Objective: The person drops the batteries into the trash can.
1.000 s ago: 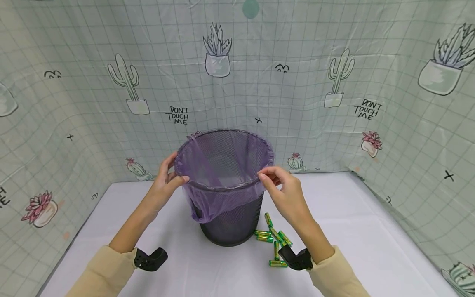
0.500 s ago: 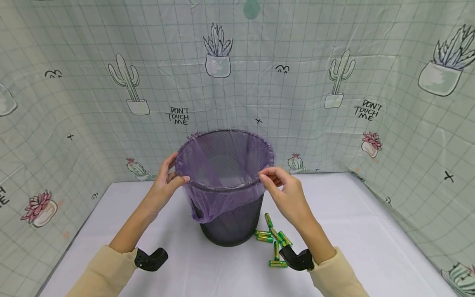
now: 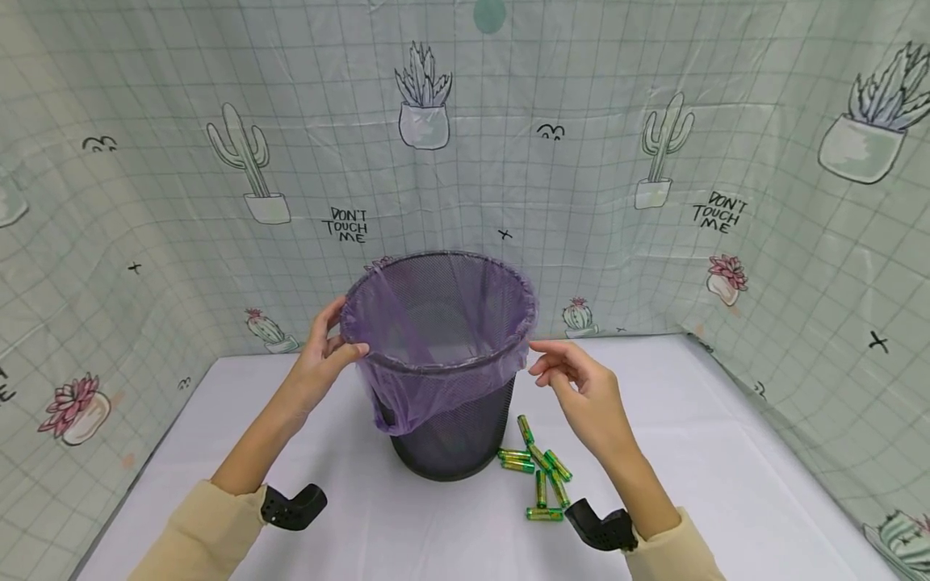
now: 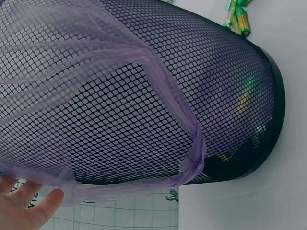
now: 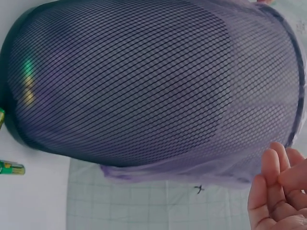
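Observation:
A black mesh wastebasket (image 3: 465,436) stands upright on the table, lined with a thin purple trash bag (image 3: 429,395) folded over its rim. The bag hangs lower on the left side of the outside wall. My left hand (image 3: 320,355) holds the lined rim at the left, thumb on the near edge and fingers around the far side. My right hand (image 3: 584,391) is just off the basket's right side, fingers loosely bent with nothing between them. In the right wrist view its fingertips (image 5: 270,160) are close to the bag's edge.
Several green-and-gold batteries (image 3: 541,488) lie loose on the white table (image 3: 327,452) to the right of the basket's base. Green-gold patches show through the mesh near the bottom. A grid-patterned cactus cloth (image 3: 501,186) hangs behind and at both sides.
My right hand has let go of the bag's edge at the rim and moved right, a little down. My left hand stays on the rim, and the basket keeps its place.

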Demonstrator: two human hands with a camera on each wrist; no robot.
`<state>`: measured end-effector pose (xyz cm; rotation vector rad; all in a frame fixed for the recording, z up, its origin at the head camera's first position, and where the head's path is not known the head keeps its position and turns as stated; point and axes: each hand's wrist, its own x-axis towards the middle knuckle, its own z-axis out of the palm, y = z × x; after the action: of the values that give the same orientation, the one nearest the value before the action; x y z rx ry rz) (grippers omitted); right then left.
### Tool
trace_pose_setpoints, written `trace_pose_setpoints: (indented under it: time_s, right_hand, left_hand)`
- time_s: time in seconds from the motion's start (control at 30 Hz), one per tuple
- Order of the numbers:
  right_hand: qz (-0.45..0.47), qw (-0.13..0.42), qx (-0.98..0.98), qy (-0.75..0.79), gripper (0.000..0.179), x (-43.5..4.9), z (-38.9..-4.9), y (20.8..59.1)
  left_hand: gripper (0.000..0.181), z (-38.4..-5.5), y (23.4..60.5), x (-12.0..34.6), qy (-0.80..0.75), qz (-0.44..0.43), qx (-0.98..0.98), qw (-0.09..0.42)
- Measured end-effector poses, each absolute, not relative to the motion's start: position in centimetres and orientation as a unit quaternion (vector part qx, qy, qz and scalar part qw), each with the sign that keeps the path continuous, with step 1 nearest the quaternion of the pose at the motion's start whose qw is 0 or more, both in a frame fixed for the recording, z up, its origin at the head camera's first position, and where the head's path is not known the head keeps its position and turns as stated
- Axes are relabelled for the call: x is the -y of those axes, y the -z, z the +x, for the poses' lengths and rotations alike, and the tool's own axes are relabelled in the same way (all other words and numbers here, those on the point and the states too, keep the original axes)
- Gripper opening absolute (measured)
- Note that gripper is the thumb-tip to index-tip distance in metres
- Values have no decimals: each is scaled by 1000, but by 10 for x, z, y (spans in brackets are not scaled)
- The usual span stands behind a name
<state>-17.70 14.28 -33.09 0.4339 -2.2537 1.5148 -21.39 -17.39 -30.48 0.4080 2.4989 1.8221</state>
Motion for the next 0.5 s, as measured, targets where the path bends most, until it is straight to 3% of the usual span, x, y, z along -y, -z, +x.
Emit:
trace_pose_setpoints:
  time_s: [0.5]
  right_hand:
    - [46, 112, 863, -491, 36, -170, -180, 385]
  left_hand:
    - [79, -213, 304, 174, -583, 131, -802, 11]
